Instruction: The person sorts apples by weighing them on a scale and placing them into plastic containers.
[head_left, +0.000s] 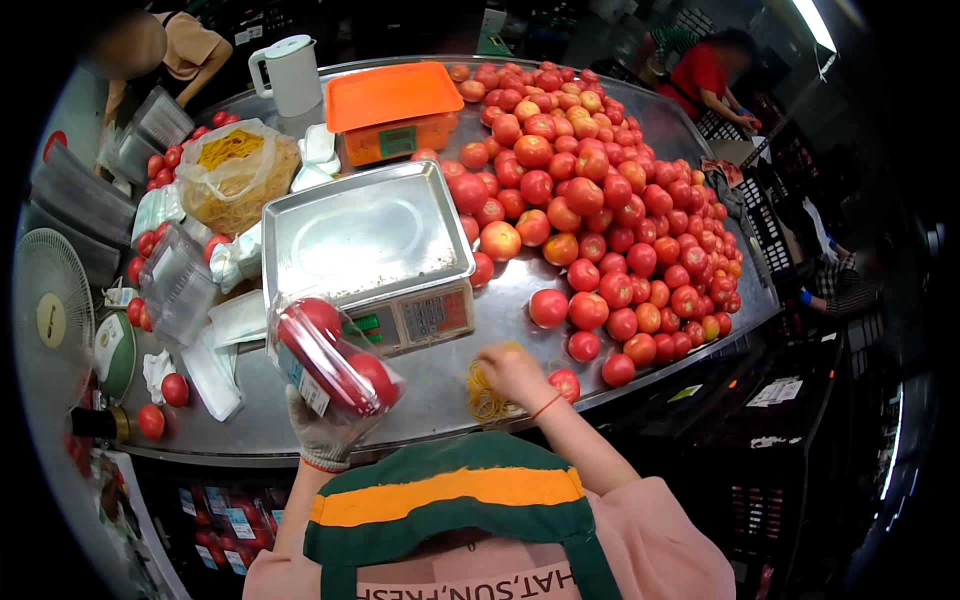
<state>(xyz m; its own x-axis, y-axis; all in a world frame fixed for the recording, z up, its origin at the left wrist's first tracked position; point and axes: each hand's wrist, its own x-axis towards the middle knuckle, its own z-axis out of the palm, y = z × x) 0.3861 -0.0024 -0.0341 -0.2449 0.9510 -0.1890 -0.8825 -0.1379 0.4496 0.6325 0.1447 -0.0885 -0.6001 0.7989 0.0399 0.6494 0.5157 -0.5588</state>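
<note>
My left hand (319, 427), in a knitted glove, holds a clear plastic package (341, 360) of red tomatoes, tilted, with a label on its side. The package is in front of the scale's near left corner. My bare right hand (514, 371) reaches onto a small heap of yellow rubber bands (487, 397) near the table's front edge. Its fingers are bent down, and their tips are partly hidden, so I cannot tell whether they grip a band. A single tomato (566, 384) lies beside that wrist. Behind both hands stands a digital scale (367, 225) with a bare metal pan.
Loose tomatoes (592, 195) are heaped across the right of the metal table (405, 427). An orange-lidded box (394, 97), white jug (295, 75) and bag of rubber bands (236, 176) stand behind. Clear trays (176, 285) and a fan (52, 307) are left. Several people work nearby.
</note>
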